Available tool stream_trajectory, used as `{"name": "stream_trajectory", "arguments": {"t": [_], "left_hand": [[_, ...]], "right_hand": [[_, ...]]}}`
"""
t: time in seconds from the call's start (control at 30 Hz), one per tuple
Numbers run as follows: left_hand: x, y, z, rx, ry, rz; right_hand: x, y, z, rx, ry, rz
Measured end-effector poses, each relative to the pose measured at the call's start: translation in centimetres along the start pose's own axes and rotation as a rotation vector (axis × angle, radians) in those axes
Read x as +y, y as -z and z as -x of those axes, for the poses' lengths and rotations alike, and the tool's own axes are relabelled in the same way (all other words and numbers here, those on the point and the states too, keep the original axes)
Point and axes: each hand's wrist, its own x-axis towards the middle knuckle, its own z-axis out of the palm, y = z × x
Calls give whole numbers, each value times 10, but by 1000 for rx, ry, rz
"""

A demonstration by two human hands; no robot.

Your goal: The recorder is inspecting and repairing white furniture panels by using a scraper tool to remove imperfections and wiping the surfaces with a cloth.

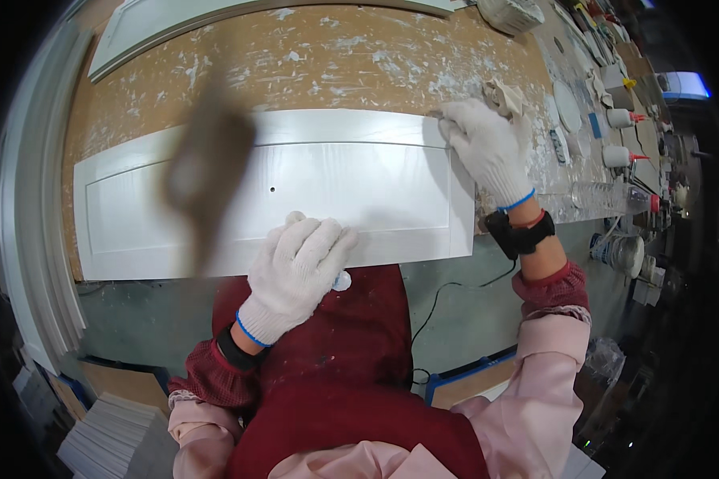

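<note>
A white panel (391, 188) with a recessed centre and one small dark hole lies across the workbench in front of me. My left hand (299, 267), in a white knit glove, is closed over the panel's near edge, its fingers bent on the top face. A small whitish-blue lump (342, 281) shows beside that hand, below the edge; what it is I cannot tell. At the panel's far right corner is my gloved right hand (487, 152), fingers bent together. Whatever its fingertips may pinch there is too small to make out.
A crumpled beige cloth (503, 97) lies beyond my right hand. Another white panel (168, 32) rests at the far left. White bottles with red tips (617, 156) stand at right. Long white boards (36, 199) line the left. A blurred brown object (208, 160) hangs close to the camera.
</note>
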Motion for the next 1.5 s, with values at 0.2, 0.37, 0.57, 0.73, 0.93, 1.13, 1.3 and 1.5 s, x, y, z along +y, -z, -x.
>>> {"name": "stream_trajectory", "arguments": {"t": [0.2,0.37,0.57,0.73,0.93,1.13,1.3,1.5], "left_hand": [[-2,0,0,15,49,68],[-4,8,-3,-37,40,124],[-20,27,13,-48,70,143],[-51,47,38,-22,120,129],[-65,47,58,190,127,68],[-73,47,66,176,63,155],[-68,51,76,268,139,216],[-83,65,92,189,194,256]], "right_hand": [[-11,1,-2,-30,-59,4],[7,-6,-1,84,-87,83],[-25,5,-3,2,-285,92],[-70,-17,-14,-77,-239,85],[-137,-55,-44,-20,-61,116],[-228,-91,-86,-49,71,180],[-297,-115,-124,-89,164,177],[-364,-137,-156,-189,208,150]]}}
